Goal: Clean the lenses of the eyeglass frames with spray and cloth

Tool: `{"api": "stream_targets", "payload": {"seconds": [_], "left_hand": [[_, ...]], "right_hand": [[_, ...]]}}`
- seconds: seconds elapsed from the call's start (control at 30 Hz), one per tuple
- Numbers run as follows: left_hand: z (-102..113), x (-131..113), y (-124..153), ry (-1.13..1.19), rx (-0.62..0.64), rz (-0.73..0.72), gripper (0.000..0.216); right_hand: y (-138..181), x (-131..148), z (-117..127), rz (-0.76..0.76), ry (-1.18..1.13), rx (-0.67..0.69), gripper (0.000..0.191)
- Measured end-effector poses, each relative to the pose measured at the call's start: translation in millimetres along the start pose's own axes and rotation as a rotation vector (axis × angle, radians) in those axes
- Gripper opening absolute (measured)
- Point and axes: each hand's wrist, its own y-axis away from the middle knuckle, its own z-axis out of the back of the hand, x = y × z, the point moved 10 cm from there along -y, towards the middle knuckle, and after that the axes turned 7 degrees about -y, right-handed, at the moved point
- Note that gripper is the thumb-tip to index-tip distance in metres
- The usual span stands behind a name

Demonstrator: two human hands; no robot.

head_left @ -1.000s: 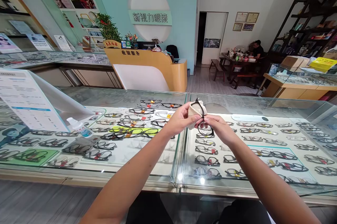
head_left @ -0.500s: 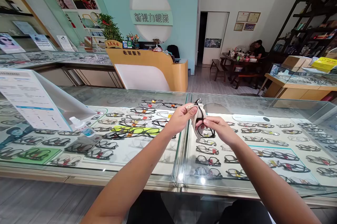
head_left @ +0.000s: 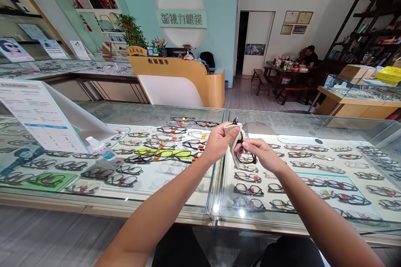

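Observation:
A pair of black-framed glasses [head_left: 247, 158] is held up over the glass counter. My left hand [head_left: 220, 141] is closed on a pale cloth [head_left: 233, 146], which is folded around one lens of the glasses, thumb pressed on top. My right hand [head_left: 261, 152] pinches the frame near its middle with thumb and fingertips. The lower lens hangs below my right fingers, and the other lens is mostly covered by the cloth. To the left on the counter stands a small white bottle with a blue label [head_left: 102, 148].
Rows of glasses [head_left: 328, 162] lie inside the glass display case [head_left: 216, 212]. A white folded sign [head_left: 40, 112] stands at the left on the case. Beyond it is a wooden cashier desk [head_left: 216, 91]. A person [head_left: 310, 57] sits at a table at the back right.
My left thumb and the cloth have shifted slightly over the upper lens, covering more of it. Both hands keep hold, and the view has moved a little.

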Motion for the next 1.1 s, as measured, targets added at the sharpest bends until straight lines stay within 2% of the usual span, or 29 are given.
{"api": "stream_targets", "payload": {"seconds": [0.1,0.3,0.4,0.7,1.1], "left_hand": [[6.8,-5.3,-3.9,-0.068,-0.002,-0.036,0.058],[1.1,1.8,-5.5,0.008,0.201,0.033,0.054],[-5.6,4.8,-2.2,0.06,0.238,0.046,0.052],[-11.0,9.6,-0.2,0.054,0.184,0.037,0.048],[2.9,5.2,-4.1,0.034,0.045,0.035,0.053]], "right_hand": [[0.6,0.3,2.9,-0.008,-0.004,-0.01,0.049],[1.5,2.5,17.7,-0.016,-0.035,-0.097,0.041],[0.9,5.3,19.4,0.002,-0.037,-0.108,0.041],[-1.3,3.2,17.8,0.002,-0.019,-0.086,0.042],[0.8,3.1,14.2,-0.009,-0.01,-0.07,0.043]]}}
